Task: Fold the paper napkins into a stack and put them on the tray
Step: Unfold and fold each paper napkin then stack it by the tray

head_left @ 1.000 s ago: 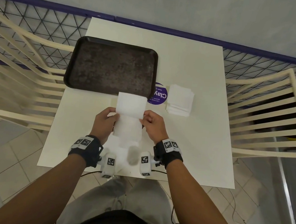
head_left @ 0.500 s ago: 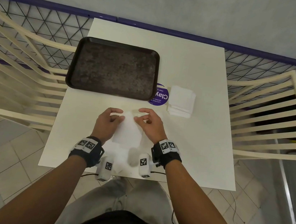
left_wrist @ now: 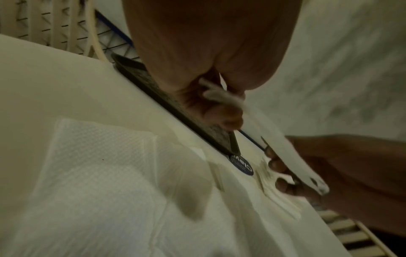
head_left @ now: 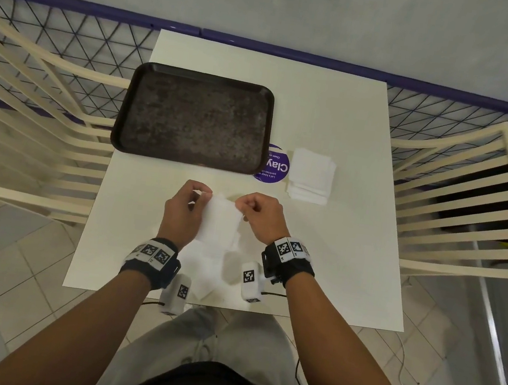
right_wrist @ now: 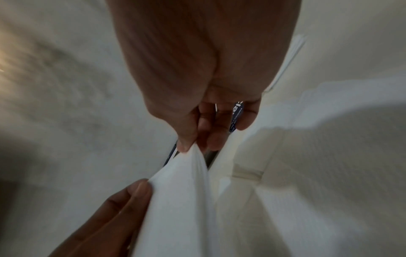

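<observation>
A white paper napkin (head_left: 221, 220) hangs folded between both hands above the near middle of the white table (head_left: 335, 251). My left hand (head_left: 184, 206) pinches its left top corner, and my right hand (head_left: 258, 214) pinches the right top corner. The right wrist view shows the napkin (right_wrist: 175, 200) pinched at its edge by my right hand (right_wrist: 193, 144). More unfolded napkins (head_left: 203, 269) lie flat under my hands near the front edge. A stack of folded napkins (head_left: 311, 175) sits to the right of the dark brown tray (head_left: 193, 116), which holds nothing.
A round purple sticker (head_left: 274, 164) lies between the tray and the folded stack. Cream slatted chairs (head_left: 464, 200) stand at both sides of the table. A black mesh fence (head_left: 73, 36) with a purple rail runs behind.
One second ago the napkin stood raised and long. It was then laid down and pressed on the table. Now both hands pinch its top corners and lift it, folded shorter.
</observation>
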Motion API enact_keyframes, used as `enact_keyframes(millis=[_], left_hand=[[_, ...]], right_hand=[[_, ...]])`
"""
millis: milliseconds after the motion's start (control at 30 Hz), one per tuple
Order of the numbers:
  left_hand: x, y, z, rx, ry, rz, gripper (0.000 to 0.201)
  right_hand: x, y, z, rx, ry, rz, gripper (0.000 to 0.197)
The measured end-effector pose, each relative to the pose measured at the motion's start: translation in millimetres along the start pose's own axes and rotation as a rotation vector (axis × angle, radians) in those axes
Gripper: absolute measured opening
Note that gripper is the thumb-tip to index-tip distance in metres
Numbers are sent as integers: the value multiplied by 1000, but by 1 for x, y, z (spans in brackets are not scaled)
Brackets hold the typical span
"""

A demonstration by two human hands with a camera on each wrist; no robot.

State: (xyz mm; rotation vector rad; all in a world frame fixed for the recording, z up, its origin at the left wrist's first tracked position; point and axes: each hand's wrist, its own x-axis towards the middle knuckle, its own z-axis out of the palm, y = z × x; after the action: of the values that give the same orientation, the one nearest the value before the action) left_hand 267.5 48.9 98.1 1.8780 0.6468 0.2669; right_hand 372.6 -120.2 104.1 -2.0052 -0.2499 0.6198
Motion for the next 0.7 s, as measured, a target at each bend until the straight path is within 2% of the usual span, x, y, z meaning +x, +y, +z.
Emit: enact_keyframes(millis=[133, 200, 267, 333, 400, 533, 700], left_hand=[[-1, 0, 9, 60, 0, 2, 8], [0, 1, 15, 64, 19, -1, 8], [4, 2, 20, 58, 34, -21, 8], [7, 3, 25, 57, 43, -26, 8], [9, 8, 30, 56, 47, -39, 7], [11, 16, 37, 50, -47, -156, 21], [10, -2, 42, 115, -179, -258, 18]], right_hand=[[4, 2, 0, 39, 67, 11, 6], [5, 1, 1, 67, 70, 63, 16], [5, 1, 1, 52, 1, 142, 28], [2, 0, -3, -31, -84, 144, 24], [3, 1, -12, -102, -108, 96, 22], [28, 4, -51, -129, 12, 98, 25], [76, 18, -121, -212, 217, 172, 28]])
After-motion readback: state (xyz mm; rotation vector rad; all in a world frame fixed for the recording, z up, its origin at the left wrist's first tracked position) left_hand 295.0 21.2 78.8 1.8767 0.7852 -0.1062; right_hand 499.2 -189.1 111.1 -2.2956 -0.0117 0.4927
